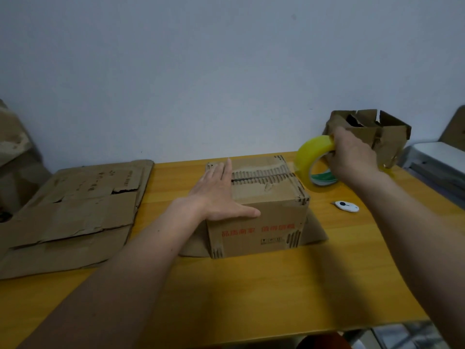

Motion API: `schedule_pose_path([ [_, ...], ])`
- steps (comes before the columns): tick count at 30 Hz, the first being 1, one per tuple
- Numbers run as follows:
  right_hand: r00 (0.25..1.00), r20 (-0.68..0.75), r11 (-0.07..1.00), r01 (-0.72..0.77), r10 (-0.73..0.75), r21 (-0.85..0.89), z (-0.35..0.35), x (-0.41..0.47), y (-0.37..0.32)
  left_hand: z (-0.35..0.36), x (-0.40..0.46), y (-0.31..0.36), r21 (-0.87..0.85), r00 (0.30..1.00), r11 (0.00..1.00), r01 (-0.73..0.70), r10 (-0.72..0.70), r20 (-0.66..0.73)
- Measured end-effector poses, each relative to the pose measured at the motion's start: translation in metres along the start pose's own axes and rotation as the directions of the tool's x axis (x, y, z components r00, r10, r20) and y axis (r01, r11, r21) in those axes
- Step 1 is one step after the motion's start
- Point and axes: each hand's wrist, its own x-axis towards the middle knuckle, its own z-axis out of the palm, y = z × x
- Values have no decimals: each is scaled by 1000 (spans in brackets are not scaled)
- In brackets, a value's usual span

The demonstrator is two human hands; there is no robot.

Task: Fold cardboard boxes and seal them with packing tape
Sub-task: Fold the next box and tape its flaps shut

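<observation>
A worn brown cardboard box (pixel 266 217) with red print stands in the middle of the yellow table (pixel 251 293), its top flaps folded closed along a ragged seam. My left hand (pixel 219 195) lies flat on the left part of its top, fingers straight, thumb along the front edge. My right hand (pixel 352 157) grips a roll of yellowish packing tape (pixel 314 159) just right of the box's far corner, held on edge above the table. A short clear strip seems to run from the roll toward the box top.
Flattened cardboard sheets (pixel 75 212) lie at the table's left. A small white box cutter (pixel 347 206) rests right of the box. An open torn cardboard box (pixel 372 132) stands at the back right by the wall. A grey chair (pixel 437 162) sits beyond the right edge.
</observation>
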Motion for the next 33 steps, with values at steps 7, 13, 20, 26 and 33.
schedule_pose_path([
  [7,982,139,980,-145,126,137,34,-22,4,-3,1,-3,10,998,1000,-5,5,61],
  [13,887,463,947,-148,-1,284,25,-27,11,-9,2,9,106,982,978,-181,175,71],
  [20,715,625,504,-432,-313,748,-5,-52,-1,-11,11,22,-22,967,982,-189,190,170],
  [26,560,662,487,-451,-498,748,14,-67,-26,7,18,8,-149,973,965,-217,202,-113],
  [33,466,740,569,-474,-485,672,19,-75,-34,5,31,-5,-223,965,939,-261,248,-84],
])
